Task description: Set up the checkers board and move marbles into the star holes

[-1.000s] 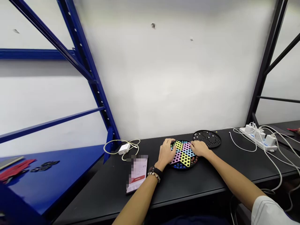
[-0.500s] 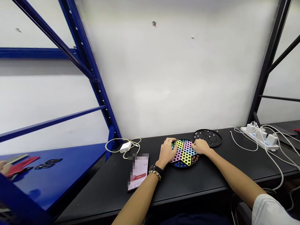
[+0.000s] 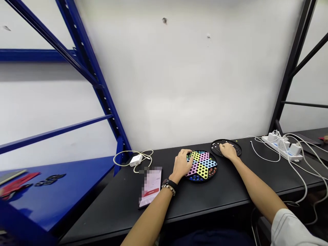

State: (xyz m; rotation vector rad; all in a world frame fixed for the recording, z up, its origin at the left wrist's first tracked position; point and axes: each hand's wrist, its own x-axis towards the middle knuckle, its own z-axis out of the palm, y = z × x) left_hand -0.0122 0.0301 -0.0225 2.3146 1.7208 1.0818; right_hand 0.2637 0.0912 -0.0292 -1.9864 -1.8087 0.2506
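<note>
1. Left hand (image 3: 182, 164): rests palm-down at the near left edge of the star-patterned Chinese checkers board (image 3: 202, 165), fingers curled onto it. Cannot confirm whether a marble is held.
2. Right hand (image 3: 227, 151): lies palm-down on the black perforated disc (image 3: 232, 148), just beyond the board, fingers bent over its holes. Grasp cannot be determined; fingers hide anything beneath them.
3. Board and disc: both lie flat on the black table (image 3: 102, 208), just beside each other, with the board between the hands.
4. Nearby: a smartphone (image 3: 151, 187), its screen partly pixelated, lies left of the left hand; a white charger (image 3: 135, 160) sits beyond it, within looped cable.
</note>
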